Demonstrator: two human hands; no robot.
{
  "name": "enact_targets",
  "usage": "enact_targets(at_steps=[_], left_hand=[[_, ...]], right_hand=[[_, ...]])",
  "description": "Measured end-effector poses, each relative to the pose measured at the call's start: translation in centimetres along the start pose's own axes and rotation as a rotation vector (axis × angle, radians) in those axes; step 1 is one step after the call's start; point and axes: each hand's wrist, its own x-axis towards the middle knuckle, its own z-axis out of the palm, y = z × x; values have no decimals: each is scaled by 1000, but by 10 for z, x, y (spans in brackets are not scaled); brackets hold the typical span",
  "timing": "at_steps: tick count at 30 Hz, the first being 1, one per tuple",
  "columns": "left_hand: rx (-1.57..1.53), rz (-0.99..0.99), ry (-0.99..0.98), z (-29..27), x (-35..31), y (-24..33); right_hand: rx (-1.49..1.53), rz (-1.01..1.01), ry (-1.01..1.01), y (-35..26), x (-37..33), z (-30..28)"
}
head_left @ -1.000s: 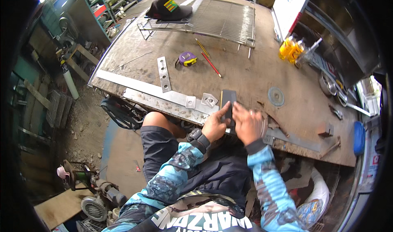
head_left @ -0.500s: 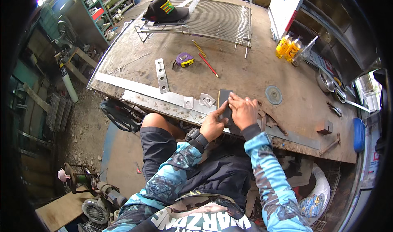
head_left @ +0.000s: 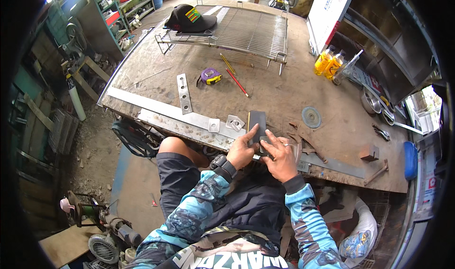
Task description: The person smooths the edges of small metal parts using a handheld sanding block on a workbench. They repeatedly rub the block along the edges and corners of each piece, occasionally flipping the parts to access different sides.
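Observation:
At the table's near edge lies a dark grey strip (head_left: 258,118) with a thin yellowish left edge, resembling sandpaper over a block. My left hand (head_left: 241,151) grips its left side near the middle, index finger stretched onto the dark face. My right hand (head_left: 283,162) bends over the strip's near end. Its fingertips press down on a small square metal plate (head_left: 263,144), partly hidden by the fingers. Left of the strip lie more square plates with holes, a loose one (head_left: 214,125) and an overlapping group (head_left: 234,122).
A flat metal bar (head_left: 156,106) runs along the front edge, with a drilled strip (head_left: 183,93) across it. Beyond lie a tape measure (head_left: 210,76), pencils (head_left: 237,82) and a wire rack (head_left: 246,29) bearing a cap (head_left: 189,18). Rightward are a grinding disc (head_left: 311,117), pliers (head_left: 381,132) and a hammer (head_left: 377,172).
My right hand has slid toward me along the dark strip, from its far end to its near end, uncovering the small square plate. My left hand keeps its hold at the side.

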Motion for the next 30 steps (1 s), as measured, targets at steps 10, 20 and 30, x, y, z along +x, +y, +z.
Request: enact_targets(at_steps=[10,20,30], left_hand=[[-131,-71,-38,1,-2,4],[-27,-21,-31,1,2,-2],[-105,6,2,1,2,-10]], right_hand=[[1234,670,341,7,5,-12],[1388,719,285,1,0,-21],[1276,734,295,-11,6,-16]])
